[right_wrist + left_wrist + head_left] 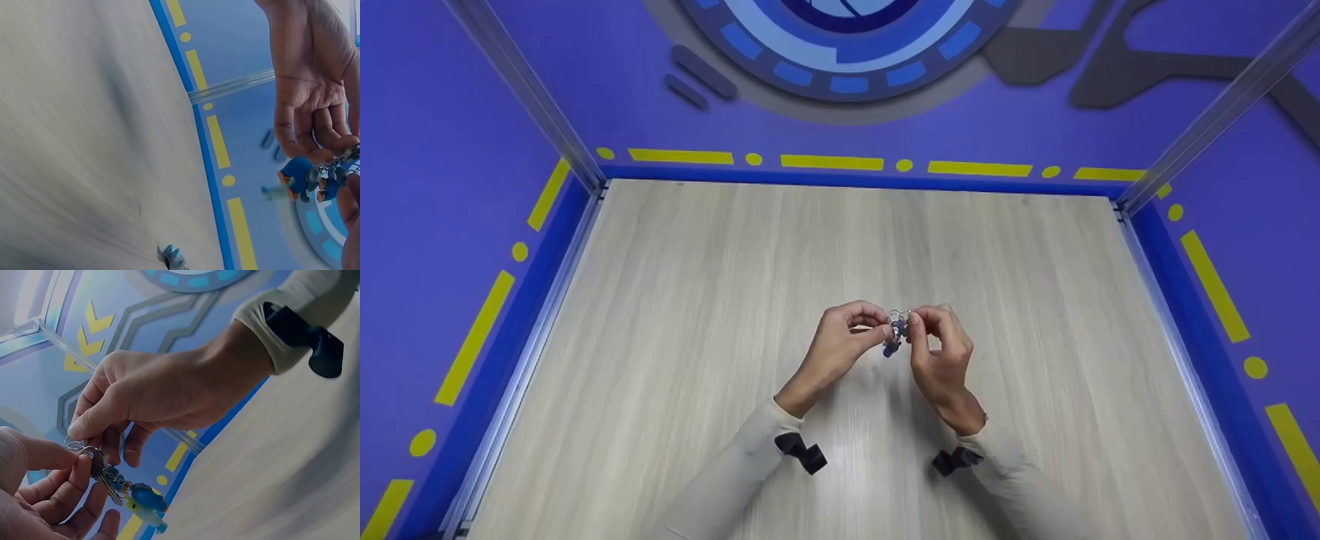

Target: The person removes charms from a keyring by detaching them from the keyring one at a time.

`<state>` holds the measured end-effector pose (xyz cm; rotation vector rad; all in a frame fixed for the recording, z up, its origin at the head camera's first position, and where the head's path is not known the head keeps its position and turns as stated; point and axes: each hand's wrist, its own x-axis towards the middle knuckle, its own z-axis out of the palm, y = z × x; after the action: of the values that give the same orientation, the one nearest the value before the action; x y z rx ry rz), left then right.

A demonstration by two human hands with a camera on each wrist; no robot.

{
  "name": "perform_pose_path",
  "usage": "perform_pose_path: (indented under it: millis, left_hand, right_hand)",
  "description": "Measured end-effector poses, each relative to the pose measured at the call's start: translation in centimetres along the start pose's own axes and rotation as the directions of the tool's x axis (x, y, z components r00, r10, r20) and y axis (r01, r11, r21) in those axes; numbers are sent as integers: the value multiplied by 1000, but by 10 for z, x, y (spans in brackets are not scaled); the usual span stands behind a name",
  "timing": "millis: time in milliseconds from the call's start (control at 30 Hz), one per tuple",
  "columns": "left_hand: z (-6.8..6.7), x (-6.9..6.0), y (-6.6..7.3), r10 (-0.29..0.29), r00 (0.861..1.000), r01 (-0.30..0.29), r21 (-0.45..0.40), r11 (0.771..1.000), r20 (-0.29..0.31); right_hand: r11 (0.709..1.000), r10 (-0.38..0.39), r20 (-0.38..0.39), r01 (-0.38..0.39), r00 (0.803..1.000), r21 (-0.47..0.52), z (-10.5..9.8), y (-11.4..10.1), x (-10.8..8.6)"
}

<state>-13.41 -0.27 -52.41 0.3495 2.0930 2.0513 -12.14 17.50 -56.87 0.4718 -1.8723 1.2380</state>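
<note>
A metal key ring (895, 315) with a key (109, 488) and small figurine charms is held between both hands above the table. My left hand (840, 341) pinches it from the left, with fingertips at the key's head in the left wrist view. From the right, my right hand (943, 352) pinches the wire ring (73, 445) between thumb and finger. Below them dangle a blue charm (149, 497) and a yellow-green one (147, 517). The right wrist view shows a round blue charm (299, 173) with orange feet, hanging by a chain. Fingers partly hide the ring.
Under the hands lies a pale wood-grain table (720, 262). Blue panels (622, 112) with yellow markings and metal corner posts enclose its back and sides. A small grey-blue piece (173, 259), its kind unclear, shows at the right wrist view's lower edge.
</note>
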Motion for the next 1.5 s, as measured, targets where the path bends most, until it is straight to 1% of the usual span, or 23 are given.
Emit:
perform_pose_path:
  millis: [133,300,433,567,633,700,833,900,933,967,1000,1033,1067,1133,1167,1200,1233,1267,1333,1400,1500]
  left_hand:
    - [-1,-1,-1,-7,999,7,-8,1000,-35]
    - [1,-2,-2,9,994,-9,4,1000,-111]
    - [3,-3,-1,54,985,-46,55,997,-165]
    - [4,-4,1,131,974,-105,144,984,-184]
    - [4,-4,2,177,968,-140,202,969,-179]
    - [5,-4,2,229,959,-180,264,948,-166]
    - [6,-4,3,325,937,-256,383,888,-127]
    - [6,-5,4,359,927,-284,423,861,-109]
    - [6,-5,4,369,924,-293,434,852,-100]
    - [6,-5,4,374,923,-300,436,848,-92]
    - [6,-5,4,371,925,-302,427,852,-86]
    - [6,-5,5,359,930,-299,401,866,-81]
    - [5,-5,5,333,940,-286,358,889,-76]
    - [5,-6,5,268,962,-249,230,941,-58]
    - [6,-6,5,233,971,-223,152,963,-47]
    - [6,-6,4,200,979,-197,71,978,-34]
    - [7,-7,3,171,985,-171,-2,985,-21]
    - [8,-7,2,151,988,-152,-60,987,-9]
    - [11,-8,-1,132,991,-131,-143,981,0]
    - [14,-9,-4,121,993,-120,-193,974,-10]
    - [18,-9,-7,98,994,-106,-231,967,-45]
  right_hand:
    - [1000,10,0,-10,1000,5,2,0,0]
    - [1000,9,13,-9,1000,-7,3,0,-1]
    - [1000,9,30,-8,1000,-12,3,1,-2]
    - [1000,21,54,-20,998,-20,2,1,-1]
    - [999,32,64,-31,997,-24,1,0,0]
    - [999,36,72,-33,997,-34,0,0,0]
    - [998,21,99,-15,995,-57,0,1,-2]
    - [998,10,112,-3,994,-62,0,2,-2]
    - [998,8,112,-2,994,-59,0,2,-2]
    - [999,4,111,2,994,-54,-1,3,-2]
    - [999,-1,107,6,994,-47,-1,3,-2]
    - [999,-6,100,10,995,-41,-1,2,-2]
    - [999,-11,90,14,996,-33,-1,2,-1]
    - [999,-26,63,27,998,-20,-1,2,0]
    - [999,-34,49,35,998,-16,-1,2,0]
    - [999,-38,33,38,999,-12,-1,2,1]
    - [999,-40,17,40,999,-8,-1,2,1]
    - [999,-41,2,41,999,-6,-1,2,1]
    - [999,-41,-27,41,999,-1,0,1,1]
    - [999,-39,-47,39,998,0,0,0,0]
    - [999,-36,-62,36,997,-2,2,-1,0]
